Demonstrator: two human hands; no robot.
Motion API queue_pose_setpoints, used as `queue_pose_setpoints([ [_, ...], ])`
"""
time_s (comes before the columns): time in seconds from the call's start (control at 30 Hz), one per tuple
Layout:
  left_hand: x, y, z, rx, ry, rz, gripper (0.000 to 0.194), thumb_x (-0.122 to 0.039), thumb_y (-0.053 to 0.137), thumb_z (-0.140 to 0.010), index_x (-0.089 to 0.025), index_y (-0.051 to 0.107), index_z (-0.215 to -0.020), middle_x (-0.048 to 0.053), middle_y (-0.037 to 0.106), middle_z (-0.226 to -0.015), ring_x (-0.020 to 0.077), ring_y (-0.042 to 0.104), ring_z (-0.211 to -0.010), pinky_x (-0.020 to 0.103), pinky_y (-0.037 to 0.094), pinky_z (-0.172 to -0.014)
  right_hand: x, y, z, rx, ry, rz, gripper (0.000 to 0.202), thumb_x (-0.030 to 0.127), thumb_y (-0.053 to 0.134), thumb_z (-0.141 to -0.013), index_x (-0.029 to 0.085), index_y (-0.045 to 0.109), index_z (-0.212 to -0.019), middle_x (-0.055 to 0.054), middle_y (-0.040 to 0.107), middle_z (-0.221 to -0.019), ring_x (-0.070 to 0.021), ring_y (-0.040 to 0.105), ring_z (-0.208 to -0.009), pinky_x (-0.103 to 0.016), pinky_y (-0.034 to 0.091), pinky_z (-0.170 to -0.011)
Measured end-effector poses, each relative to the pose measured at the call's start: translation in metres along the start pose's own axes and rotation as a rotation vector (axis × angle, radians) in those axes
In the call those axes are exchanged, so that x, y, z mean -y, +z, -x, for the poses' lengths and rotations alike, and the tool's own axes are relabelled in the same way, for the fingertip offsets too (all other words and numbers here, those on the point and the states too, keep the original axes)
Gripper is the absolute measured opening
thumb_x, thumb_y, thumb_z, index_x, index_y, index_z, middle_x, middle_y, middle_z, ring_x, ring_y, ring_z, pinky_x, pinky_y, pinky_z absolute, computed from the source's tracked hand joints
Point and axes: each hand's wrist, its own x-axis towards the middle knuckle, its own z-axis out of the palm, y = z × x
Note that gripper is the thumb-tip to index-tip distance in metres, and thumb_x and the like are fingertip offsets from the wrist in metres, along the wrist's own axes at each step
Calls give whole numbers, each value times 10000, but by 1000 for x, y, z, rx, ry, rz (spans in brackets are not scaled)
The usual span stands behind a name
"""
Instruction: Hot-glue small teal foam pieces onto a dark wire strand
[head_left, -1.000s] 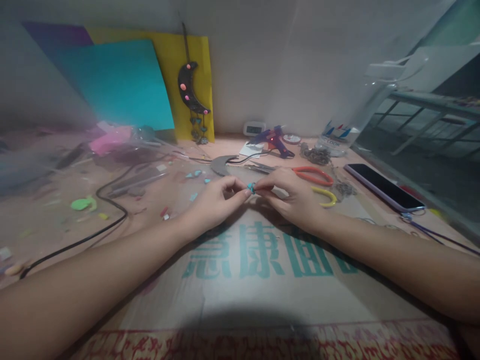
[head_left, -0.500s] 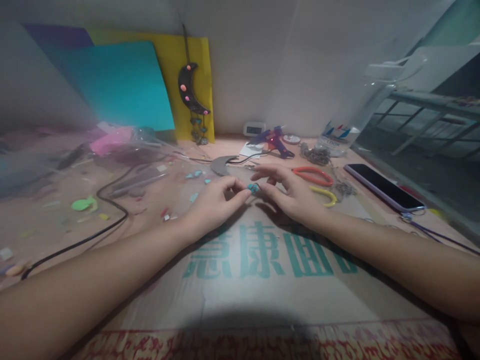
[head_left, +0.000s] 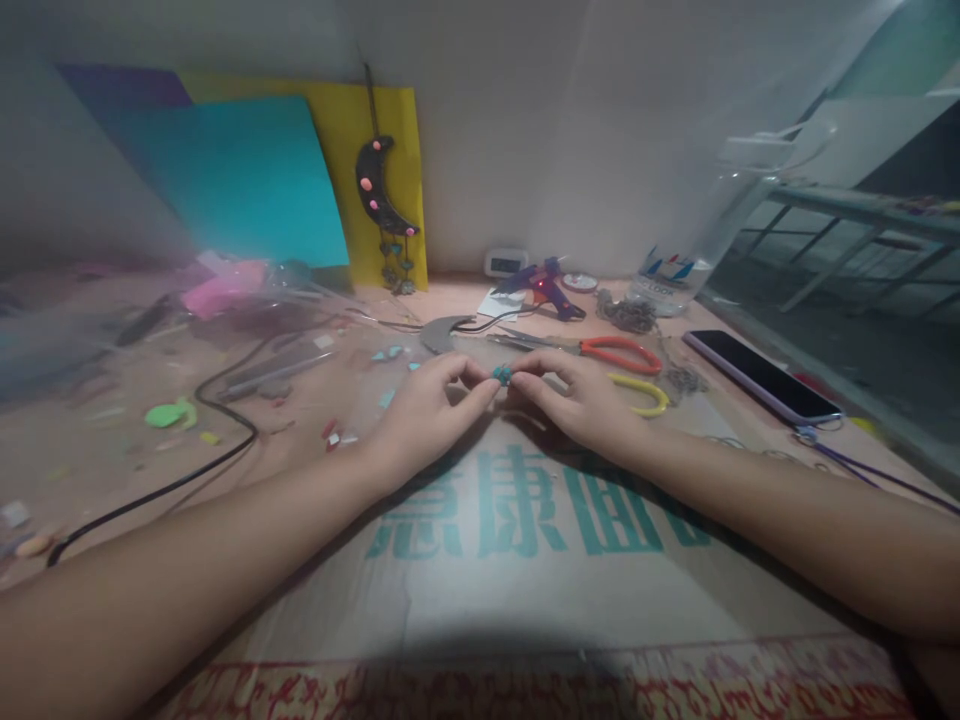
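Flat lettered sheet (head_left: 495, 585) underlies hands (head_left: 427, 408) around a lumpy turquoise piece (head_left: 502, 375).

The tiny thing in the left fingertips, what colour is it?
The tiny thing is turquoise, a blue-green colour. The head view shows it best.

a tiny blue-green bit (head_left: 502, 375), bumpy, its true shape too small to make out, one side pinched by the thumb and finger of the left hand (head_left: 427, 410), the other side right at the fingertips of the right hand (head_left: 583, 402)
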Motion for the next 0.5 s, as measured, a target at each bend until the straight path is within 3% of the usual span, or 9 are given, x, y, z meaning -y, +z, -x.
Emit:
queue_pose_setpoints([
  [0.17,1,2,0,63,0,15,168,-298,558,-851,-169,616,-760,13,674,-798,165,607,-788,280,447,-739,-1,-1,0,23,-24,5,127,223,546,-888,164,651,-849,-20,705,-803,-144,631,-729,-247,457,-669],
  [0.37,2,1,0,83,0,120,190,-301,520,-886,-180,660,-927,18,708,-899,165,635,-854,271,469,-772,-1,-1,0,42,-70,40,118,205,534,-881,154,623,-822,-25,682,-774,-144,620,-731,-241,447,-684],
  [0.5,1,0,0,100,-8,124,198,-299,524,-890,-168,672,-879,18,707,-853,155,628,-816,256,460,-742,-2,-1,0,41,-80,74,128,218,536,-884,153,626,-821,-34,683,-782,-148,616,-742,-246,439,-697],
])
